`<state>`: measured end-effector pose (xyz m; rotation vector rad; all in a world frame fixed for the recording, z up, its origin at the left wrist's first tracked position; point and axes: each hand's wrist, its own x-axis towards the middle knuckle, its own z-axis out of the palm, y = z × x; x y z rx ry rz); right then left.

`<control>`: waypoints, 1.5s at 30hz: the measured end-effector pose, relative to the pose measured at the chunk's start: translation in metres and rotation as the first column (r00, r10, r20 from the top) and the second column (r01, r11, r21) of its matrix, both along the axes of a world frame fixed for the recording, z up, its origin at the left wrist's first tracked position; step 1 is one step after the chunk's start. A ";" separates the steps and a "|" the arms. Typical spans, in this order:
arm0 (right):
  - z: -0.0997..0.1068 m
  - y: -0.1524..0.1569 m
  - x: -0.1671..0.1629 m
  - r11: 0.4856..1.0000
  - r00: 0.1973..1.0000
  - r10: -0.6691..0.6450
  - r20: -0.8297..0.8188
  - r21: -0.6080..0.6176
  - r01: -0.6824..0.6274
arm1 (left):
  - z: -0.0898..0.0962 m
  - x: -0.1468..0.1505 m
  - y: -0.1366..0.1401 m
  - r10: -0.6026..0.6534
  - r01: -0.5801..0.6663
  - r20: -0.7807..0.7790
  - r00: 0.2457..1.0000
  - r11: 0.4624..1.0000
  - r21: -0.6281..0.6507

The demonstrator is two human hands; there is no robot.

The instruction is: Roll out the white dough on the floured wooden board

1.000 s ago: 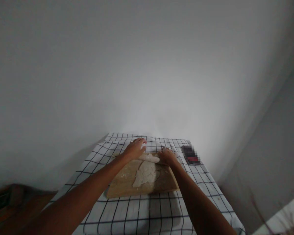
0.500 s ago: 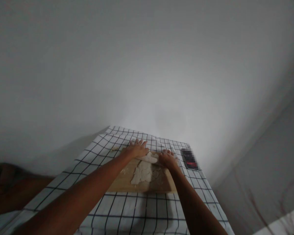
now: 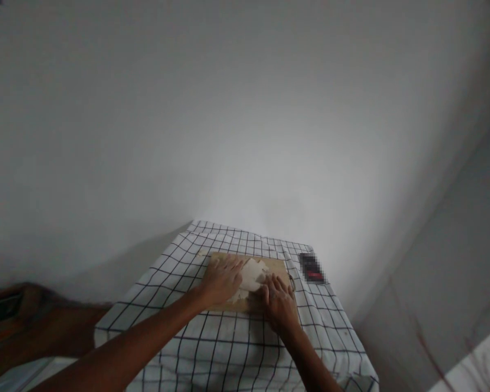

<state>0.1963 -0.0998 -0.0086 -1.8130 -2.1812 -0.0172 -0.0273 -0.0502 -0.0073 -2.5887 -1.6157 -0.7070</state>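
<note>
The left hand [image 3: 222, 280] and right hand [image 3: 279, 302] have come back toward the near edge of the wooden board [image 3: 277, 265], palms down, fingers outstretched, flanking its dough [image 3: 255, 268]; between them a pale rolling pin [image 3: 251, 284] seems to lie crosswise, ends hidden

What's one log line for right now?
left hand: palm down; right hand: palm down; dough: between hands, on wooden board

Creamy-white dough [image 3: 253, 272], tan wooden board [image 3: 275, 265], white tablecloth [image 3: 228, 345] — gridded with thin black lines — a blackish pixelated object [image 3: 310, 265] with red lettering-like streak, grey wall [image 3: 245, 120].
</note>
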 end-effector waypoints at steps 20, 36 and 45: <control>0.014 0.074 0.003 0.995 0.992 -0.056 0.113 -0.073 0.065 | 0.006 0.013 0.060 0.060 -0.065 -0.097 0.993 0.997 -0.043; 0.017 0.169 0.017 0.988 0.981 0.090 0.172 -0.138 -0.066 | 0.004 0.027 0.151 0.088 -0.085 0.094 0.992 0.996 -0.042; 0.013 0.170 0.013 0.985 0.977 0.172 0.124 -0.027 -0.170 | 0.012 0.027 0.150 -0.190 0.215 0.303 0.934 0.975 -0.049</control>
